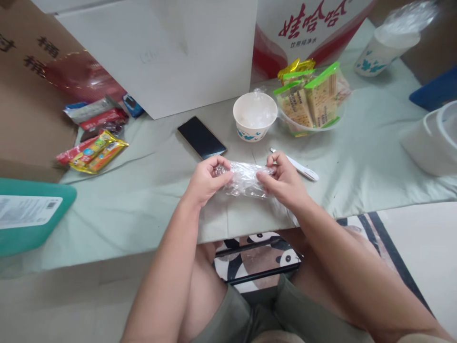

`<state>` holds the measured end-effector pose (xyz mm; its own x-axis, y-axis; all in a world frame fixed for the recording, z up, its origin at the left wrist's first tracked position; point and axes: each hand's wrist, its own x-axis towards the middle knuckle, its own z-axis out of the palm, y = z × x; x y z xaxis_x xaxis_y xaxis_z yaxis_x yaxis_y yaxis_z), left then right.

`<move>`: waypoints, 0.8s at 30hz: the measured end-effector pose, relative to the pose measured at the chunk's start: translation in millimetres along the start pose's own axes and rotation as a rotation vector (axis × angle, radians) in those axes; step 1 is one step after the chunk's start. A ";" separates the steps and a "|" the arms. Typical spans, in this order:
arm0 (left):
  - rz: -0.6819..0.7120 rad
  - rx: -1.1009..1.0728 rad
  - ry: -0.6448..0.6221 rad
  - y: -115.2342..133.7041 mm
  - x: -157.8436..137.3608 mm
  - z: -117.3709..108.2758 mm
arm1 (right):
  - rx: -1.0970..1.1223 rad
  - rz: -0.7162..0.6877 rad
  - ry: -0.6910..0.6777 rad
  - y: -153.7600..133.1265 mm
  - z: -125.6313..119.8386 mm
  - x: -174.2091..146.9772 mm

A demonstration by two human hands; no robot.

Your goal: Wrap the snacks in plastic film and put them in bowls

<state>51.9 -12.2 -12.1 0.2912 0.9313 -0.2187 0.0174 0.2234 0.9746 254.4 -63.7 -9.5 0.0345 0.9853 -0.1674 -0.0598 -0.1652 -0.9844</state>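
A crumpled clear plastic film point(245, 180) is stretched between my two hands over the front of the cloth-covered table. My left hand point(211, 177) pinches its left end between thumb and fingers. At the other end, my right hand point(282, 180) grips it the same way, and a loose part hangs below that hand. Just behind the film stands a white paper cup point(254, 119) with blue leaf prints and clear plastic inside. A dark phone point(202, 137) lies behind my left hand. Close to my right hand is a slim white tool point(303, 169) with a metal tip.
Packaged crackers fill a clear bowl point(337, 125) at the back right. Another paper cup point(380, 52) holds plastic film. Snack packets point(98, 152) lie left, near a green container point(35, 216). A large white box point(160, 57) stands behind. White tubs point(433, 143) stand right.
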 end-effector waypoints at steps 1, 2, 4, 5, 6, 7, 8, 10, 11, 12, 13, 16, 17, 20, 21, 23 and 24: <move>-0.018 -0.016 -0.008 0.0 -0.5 0.7 | 0.021 0.014 -0.006 -0.1 0.4 0.6; -0.027 -0.032 -0.014 0.4 -1.0 1.3 | 0.033 0.020 -0.013 -0.2 0.1 1.5; -0.021 -0.053 -0.036 2.2 -2.0 2.3 | 0.014 0.026 -0.022 -0.1 -1.8 3.4; -0.015 -0.056 -0.056 3.0 -2.3 2.8 | -0.025 0.034 -0.032 0.0 -3.2 4.2; -0.011 -0.056 -0.080 3.8 -2.5 3.4 | -0.077 0.046 -0.047 0.1 -4.6 4.6; -0.006 -0.057 -0.100 4.2 -2.6 4.1 | -0.127 0.057 -0.064 0.2 -5.7 4.6; 0.003 -0.064 -0.108 4.2 -2.4 4.9 | -0.166 0.062 -0.075 0.3 -6.4 4.3; 0.022 -0.101 -0.088 3.3 -1.7 6.9 | -0.199 0.041 -0.058 0.3 -6.5 3.2; 0.021 -0.122 -0.072 2.4 -1.1 7.8 | -0.199 0.019 -0.037 0.2 -6.1 2.5; 0.010 -0.137 -0.063 1.4 -0.3 8.7 | -0.199 -0.003 -0.016 0.2 -5.6 2.0; -0.008 -0.136 -0.062 0.3 0.5 9.5 | -0.207 -0.019 0.003 0.3 -5.1 1.5; -0.023 -0.057 -0.053 -2.6 3.4 11.4 | -0.272 -0.068 0.070 1.1 -4.4 1.4; -0.004 -0.033 -0.040 -3.2 4.4 12.2 | -0.301 -0.091 0.098 1.4 -4.5 1.6; 0.068 0.013 0.011 -4.4 7.2 16.8 | -0.341 -0.156 0.146 1.2 -4.1 1.8; 0.095 0.037 0.038 -4.8 7.8 19.3 | -0.331 -0.160 0.141 0.7 -3.4 1.5; 0.160 0.123 0.118 -5.8 8.0 25.8 | -0.304 -0.154 0.119 -0.3 -0.7 0.4; 0.198 0.181 0.163 -6.5 7.6 29.5 | -0.294 -0.154 0.107 -0.7 1.2 -0.4</move>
<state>82.3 -15.0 -18.7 0.1487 0.9888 -0.0146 0.1503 -0.0080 0.9886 253.3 -63.9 -8.7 0.1258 0.9920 -0.0052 0.2437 -0.0360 -0.9692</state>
